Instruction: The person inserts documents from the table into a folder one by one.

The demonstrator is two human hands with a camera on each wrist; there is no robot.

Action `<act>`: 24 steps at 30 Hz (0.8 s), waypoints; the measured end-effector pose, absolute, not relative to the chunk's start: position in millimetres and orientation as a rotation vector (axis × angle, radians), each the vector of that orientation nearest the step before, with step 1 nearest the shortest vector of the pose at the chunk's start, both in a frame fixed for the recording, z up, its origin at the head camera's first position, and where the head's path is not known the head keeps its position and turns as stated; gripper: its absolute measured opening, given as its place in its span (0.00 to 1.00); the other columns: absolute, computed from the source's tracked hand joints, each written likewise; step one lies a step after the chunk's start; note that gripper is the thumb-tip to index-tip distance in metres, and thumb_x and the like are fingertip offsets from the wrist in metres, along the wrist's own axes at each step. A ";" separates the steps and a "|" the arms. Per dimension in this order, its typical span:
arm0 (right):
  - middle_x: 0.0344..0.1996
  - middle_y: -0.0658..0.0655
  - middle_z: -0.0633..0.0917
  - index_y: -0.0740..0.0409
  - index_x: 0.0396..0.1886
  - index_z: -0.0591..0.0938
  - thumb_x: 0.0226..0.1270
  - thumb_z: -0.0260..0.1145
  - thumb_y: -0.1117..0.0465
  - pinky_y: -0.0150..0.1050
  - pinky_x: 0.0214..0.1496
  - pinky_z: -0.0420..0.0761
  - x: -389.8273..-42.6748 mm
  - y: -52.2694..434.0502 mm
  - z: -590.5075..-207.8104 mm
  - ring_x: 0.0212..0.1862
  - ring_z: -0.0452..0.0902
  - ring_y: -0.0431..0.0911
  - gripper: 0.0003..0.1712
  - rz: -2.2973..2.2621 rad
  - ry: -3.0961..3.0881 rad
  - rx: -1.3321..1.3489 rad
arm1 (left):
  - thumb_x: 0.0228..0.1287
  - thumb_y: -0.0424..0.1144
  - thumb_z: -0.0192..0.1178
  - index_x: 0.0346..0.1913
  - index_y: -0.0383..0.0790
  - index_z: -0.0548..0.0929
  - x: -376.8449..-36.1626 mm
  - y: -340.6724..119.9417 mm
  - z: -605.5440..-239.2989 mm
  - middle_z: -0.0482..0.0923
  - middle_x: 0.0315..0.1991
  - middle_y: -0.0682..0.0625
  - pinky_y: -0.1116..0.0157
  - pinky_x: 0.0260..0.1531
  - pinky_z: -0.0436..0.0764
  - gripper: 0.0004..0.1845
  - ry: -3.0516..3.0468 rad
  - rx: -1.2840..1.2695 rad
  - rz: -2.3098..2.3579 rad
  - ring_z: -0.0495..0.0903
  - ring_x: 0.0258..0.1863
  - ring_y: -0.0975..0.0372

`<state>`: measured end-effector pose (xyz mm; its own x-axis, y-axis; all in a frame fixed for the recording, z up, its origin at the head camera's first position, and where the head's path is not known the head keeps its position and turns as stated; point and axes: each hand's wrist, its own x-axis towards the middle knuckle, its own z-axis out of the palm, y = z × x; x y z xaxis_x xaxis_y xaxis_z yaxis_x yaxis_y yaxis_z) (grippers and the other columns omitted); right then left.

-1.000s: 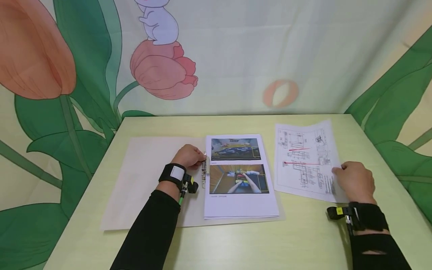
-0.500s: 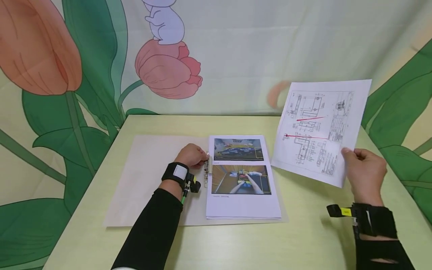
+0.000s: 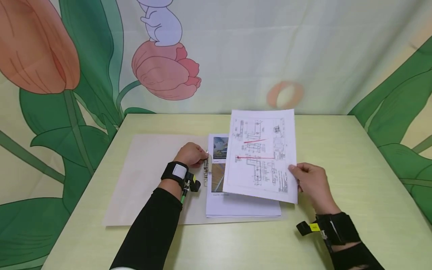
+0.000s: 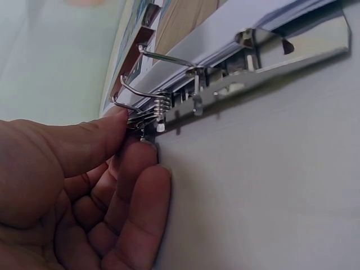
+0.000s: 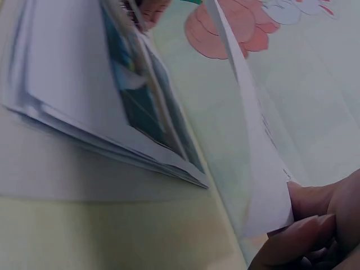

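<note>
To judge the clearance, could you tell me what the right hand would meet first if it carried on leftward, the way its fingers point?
Probably the paper stack in the open folder; the right hand holds the drawing sheet above it. Depth is unclear.

We see left hand [image 4: 73, 191] pinching lever end of metal clip mechanism [image 4: 225, 84], thumb on top, fingertips [image 4: 149, 174] curled beneath. Wire arms raised. Paper stack [image 4: 236, 34] sits beyond clip; pale folder surface [image 4: 270, 191] below.
</note>
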<state>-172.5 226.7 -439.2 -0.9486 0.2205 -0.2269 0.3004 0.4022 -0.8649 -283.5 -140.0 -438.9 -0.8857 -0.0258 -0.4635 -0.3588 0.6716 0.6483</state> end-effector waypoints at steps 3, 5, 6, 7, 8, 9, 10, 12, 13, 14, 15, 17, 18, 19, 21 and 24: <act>0.31 0.58 0.83 0.68 0.53 0.85 0.81 0.64 0.54 0.37 0.23 0.73 -171.5 211.8 -447.2 0.26 0.74 0.45 0.19 -1.474 2.588 0.398 | 0.74 0.39 0.68 0.42 0.35 0.89 -283.2 -137.1 -436.5 0.82 0.31 0.49 0.70 0.26 0.77 0.09 2.461 -0.312 1.082 0.78 0.29 0.61; 0.32 0.59 0.85 0.68 0.49 0.86 0.80 0.65 0.57 0.37 0.23 0.73 -171.1 204.7 -450.5 0.27 0.75 0.46 0.16 -1.406 2.603 0.358 | 0.74 0.39 0.68 0.44 0.36 0.90 -283.5 -135.7 -435.4 0.83 0.32 0.48 0.70 0.27 0.78 0.09 2.457 -0.321 1.072 0.79 0.30 0.60; 0.32 0.60 0.85 0.68 0.48 0.86 0.80 0.65 0.57 0.37 0.24 0.73 -171.1 202.0 -451.3 0.27 0.76 0.47 0.16 -1.373 2.612 0.344 | 0.74 0.39 0.68 0.44 0.36 0.90 -283.8 -135.1 -434.7 0.83 0.32 0.48 0.70 0.27 0.78 0.09 2.454 -0.324 1.067 0.79 0.30 0.60; 0.32 0.60 0.85 0.68 0.47 0.86 0.79 0.65 0.58 0.38 0.25 0.73 -171.1 199.7 -451.5 0.29 0.77 0.48 0.15 -1.349 2.616 0.341 | 0.74 0.39 0.68 0.44 0.36 0.90 -284.2 -134.6 -434.0 0.83 0.32 0.48 0.70 0.27 0.78 0.09 2.453 -0.326 1.062 0.79 0.30 0.60; 0.33 0.61 0.85 0.68 0.46 0.87 0.79 0.65 0.58 0.38 0.26 0.74 -171.2 197.7 -451.3 0.30 0.77 0.48 0.15 -1.327 2.621 0.338 | 0.74 0.39 0.68 0.44 0.36 0.90 -284.7 -134.2 -433.2 0.83 0.32 0.48 0.69 0.27 0.78 0.09 2.454 -0.325 1.054 0.79 0.30 0.60; 0.34 0.61 0.86 0.68 0.46 0.87 0.79 0.66 0.58 0.38 0.27 0.74 -171.5 196.0 -450.6 0.31 0.78 0.49 0.14 -1.312 2.622 0.340 | 0.74 0.39 0.68 0.44 0.36 0.90 -285.4 -134.0 -432.5 0.83 0.32 0.48 0.69 0.27 0.78 0.09 2.454 -0.324 1.048 0.79 0.30 0.60; 0.34 0.61 0.86 0.68 0.46 0.87 0.79 0.66 0.58 0.39 0.28 0.75 -172.3 195.8 -452.1 0.32 0.78 0.50 0.14 -1.299 2.627 0.336 | 0.74 0.39 0.68 0.44 0.36 0.91 -285.6 -132.9 -433.9 0.83 0.31 0.48 0.69 0.27 0.78 0.09 2.458 -0.327 1.048 0.79 0.30 0.60; 0.34 0.62 0.85 0.68 0.46 0.87 0.79 0.66 0.58 0.39 0.30 0.74 -173.7 195.0 -453.4 0.33 0.78 0.50 0.14 -1.275 2.639 0.329 | 0.74 0.40 0.68 0.43 0.36 0.91 -286.4 -131.7 -435.5 0.83 0.32 0.48 0.69 0.27 0.78 0.09 2.464 -0.329 1.049 0.79 0.30 0.60; 0.34 0.62 0.85 0.68 0.46 0.87 0.79 0.66 0.58 0.39 0.30 0.74 -174.1 194.2 -453.2 0.33 0.78 0.51 0.14 -1.268 2.642 0.328 | 0.73 0.40 0.68 0.43 0.37 0.91 -286.9 -131.6 -435.9 0.84 0.32 0.48 0.69 0.27 0.78 0.09 2.462 -0.334 1.052 0.79 0.30 0.59; 0.35 0.62 0.85 0.68 0.46 0.87 0.79 0.66 0.58 0.39 0.31 0.74 -174.5 193.6 -453.0 0.33 0.78 0.51 0.14 -1.260 2.646 0.324 | 0.73 0.40 0.68 0.43 0.37 0.91 -287.2 -131.5 -436.3 0.84 0.32 0.48 0.69 0.27 0.78 0.09 2.460 -0.336 1.053 0.79 0.30 0.59; 0.35 0.62 0.85 0.68 0.46 0.87 0.79 0.66 0.58 0.39 0.31 0.74 -175.0 193.1 -453.0 0.33 0.78 0.51 0.15 -1.250 2.650 0.320 | 0.73 0.40 0.68 0.43 0.37 0.91 -287.4 -131.3 -436.6 0.84 0.32 0.48 0.68 0.28 0.78 0.08 2.455 -0.341 1.056 0.79 0.30 0.59; 0.35 0.62 0.85 0.68 0.47 0.87 0.79 0.66 0.58 0.39 0.32 0.73 -175.7 192.3 -453.7 0.34 0.78 0.51 0.15 -1.230 2.657 0.313 | 0.73 0.40 0.68 0.44 0.37 0.90 -287.4 -131.0 -437.3 0.84 0.33 0.48 0.68 0.28 0.78 0.08 2.448 -0.347 1.062 0.80 0.31 0.59; 0.34 0.62 0.85 0.69 0.47 0.87 0.79 0.66 0.58 0.39 0.32 0.73 -175.9 191.7 -454.0 0.34 0.78 0.51 0.15 -1.223 2.660 0.309 | 0.74 0.40 0.68 0.44 0.37 0.90 -287.3 -130.8 -437.6 0.84 0.34 0.48 0.68 0.28 0.78 0.08 2.443 -0.351 1.067 0.80 0.31 0.59; 0.35 0.62 0.85 0.69 0.47 0.87 0.79 0.66 0.58 0.39 0.32 0.73 -175.9 190.9 -454.6 0.34 0.78 0.51 0.15 -1.219 2.660 0.302 | 0.74 0.40 0.68 0.44 0.37 0.90 -287.1 -130.7 -437.9 0.84 0.34 0.48 0.68 0.28 0.78 0.08 2.439 -0.354 1.072 0.80 0.32 0.59; 0.34 0.62 0.85 0.68 0.46 0.87 0.78 0.66 0.58 0.38 0.32 0.72 -176.4 189.2 -456.3 0.34 0.78 0.51 0.15 -1.208 2.663 0.296 | 0.74 0.40 0.68 0.44 0.37 0.90 -286.3 -130.9 -438.3 0.84 0.34 0.48 0.68 0.28 0.78 0.08 2.440 -0.352 1.075 0.80 0.32 0.59; 0.34 0.61 0.85 0.68 0.45 0.87 0.78 0.66 0.59 0.38 0.32 0.71 -176.8 185.9 -458.1 0.35 0.77 0.51 0.14 -1.203 2.666 0.287 | 0.74 0.40 0.67 0.44 0.37 0.89 -285.2 -131.3 -439.0 0.84 0.34 0.48 0.68 0.29 0.78 0.09 2.445 -0.343 1.075 0.80 0.32 0.59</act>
<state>-176.8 185.9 -458.1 -0.9607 0.0933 -0.2616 0.2578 0.6497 -0.7151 -285.2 -131.3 -439.0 -0.8701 -0.0467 -0.4907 -0.3931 0.6663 0.6336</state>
